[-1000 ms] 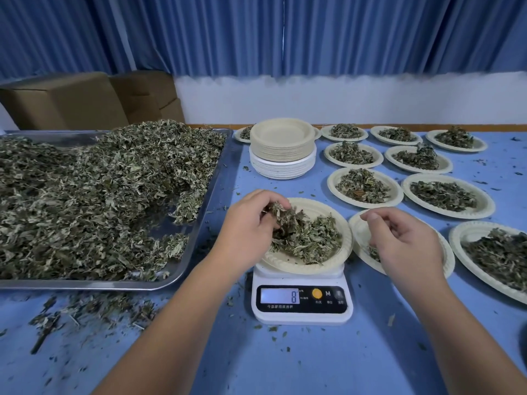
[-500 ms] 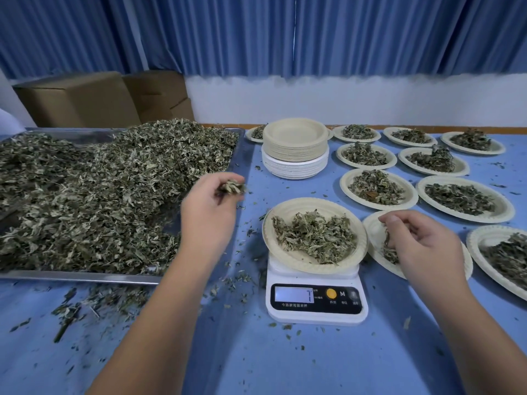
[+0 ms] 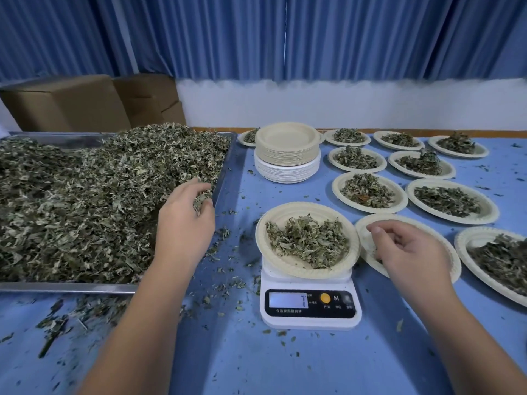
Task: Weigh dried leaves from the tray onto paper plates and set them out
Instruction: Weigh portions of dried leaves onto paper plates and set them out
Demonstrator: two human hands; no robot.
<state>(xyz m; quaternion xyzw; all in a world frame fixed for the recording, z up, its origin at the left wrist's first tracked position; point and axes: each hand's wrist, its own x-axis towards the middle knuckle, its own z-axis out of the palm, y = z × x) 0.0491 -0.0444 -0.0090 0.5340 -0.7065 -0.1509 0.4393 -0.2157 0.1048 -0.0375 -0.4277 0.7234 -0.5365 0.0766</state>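
Leaves in my left hand at the tray, one plate on the scale.

On the left the metal tray (image 3: 71, 287) is heaped with dried leaves (image 3: 85, 195). My left hand (image 3: 184, 223) curls round a pinch of them at its right edge. A paper plate (image 3: 288, 265) of leaves sits on the scale (image 3: 309, 312). My right hand (image 3: 410, 252) hovers loose and holding nothing over the neighbouring plate (image 3: 453, 260), with filled plates (image 3: 490, 212) beyond on the blue worktop (image 3: 285, 366).

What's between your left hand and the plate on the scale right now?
Head view: only blue table strewn with leaf crumbs separates the left hand, gripping dried leaves, from the plate on the scale.
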